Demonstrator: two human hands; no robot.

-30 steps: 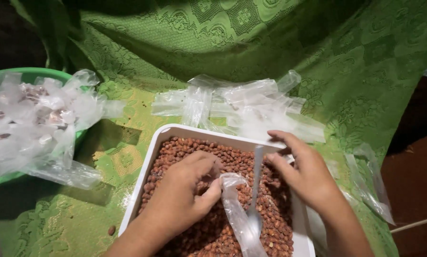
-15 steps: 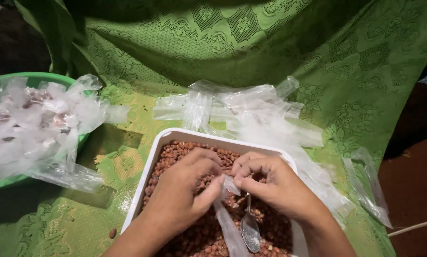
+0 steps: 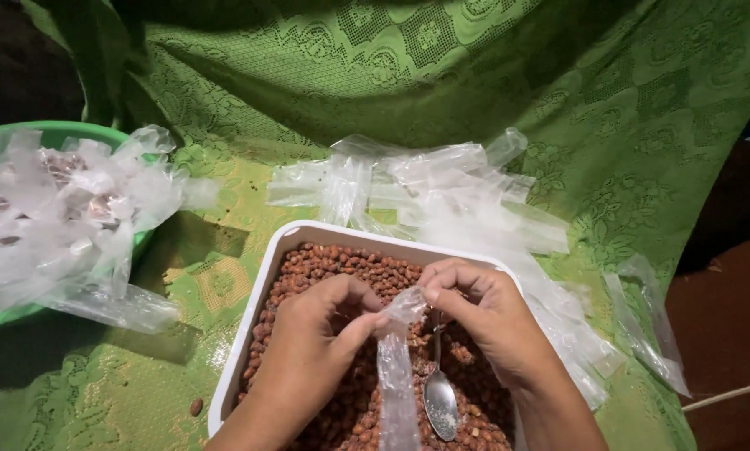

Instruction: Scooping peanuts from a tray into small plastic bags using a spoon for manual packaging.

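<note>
A white rectangular tub [image 3: 268, 280] full of brown peanuts [image 3: 341, 263] sits on green lace cloth in front of me. Over it, my left hand [image 3: 312, 355] and my right hand [image 3: 483, 321] both pinch the top of a narrow clear plastic bag [image 3: 396, 376] that hangs down between them. My right hand also holds a metal spoon [image 3: 439, 392], its bowl pointing down over the nuts.
A heap of empty clear bags [image 3: 442, 196] lies behind the tub and trails off to the right. At the left stands a green basin [image 3: 66, 134] piled with filled clear bags [image 3: 66, 217]. One loose peanut [image 3: 196, 407] lies on the green cloth [image 3: 391, 75].
My right hand came in from the right to meet the left hand at the bag's mouth, and the spoon swung to hang downward. The view dropped slightly.
</note>
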